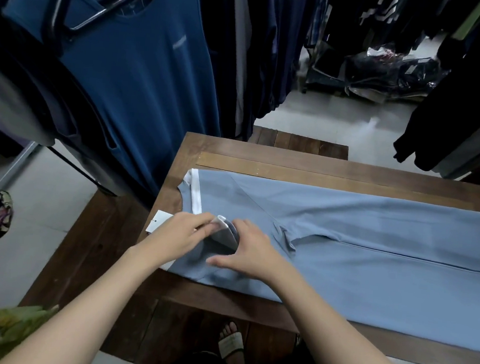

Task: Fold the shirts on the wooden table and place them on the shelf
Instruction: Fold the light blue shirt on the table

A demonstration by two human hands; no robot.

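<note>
A light blue shirt point(372, 251) with white trim lies flat along the wooden table point(264, 160), both sides folded inward, its collar end at the left. My left hand point(182, 234) pinches the white-and-grey collar point(225, 233) at that end. My right hand point(253, 252) presses on the shirt just right of the collar, fingers touching the collar's fold. A white paper tag point(158, 221) sticks out from under my left hand at the table's left edge. No shelf is in view.
A dark blue shirt point(143, 80) hangs on a rack close to the table's left side. More dark clothes hang behind and at the right. Bagged clothes point(387, 73) lie on the floor at the back. A lower wooden platform point(88, 244) sits under the table.
</note>
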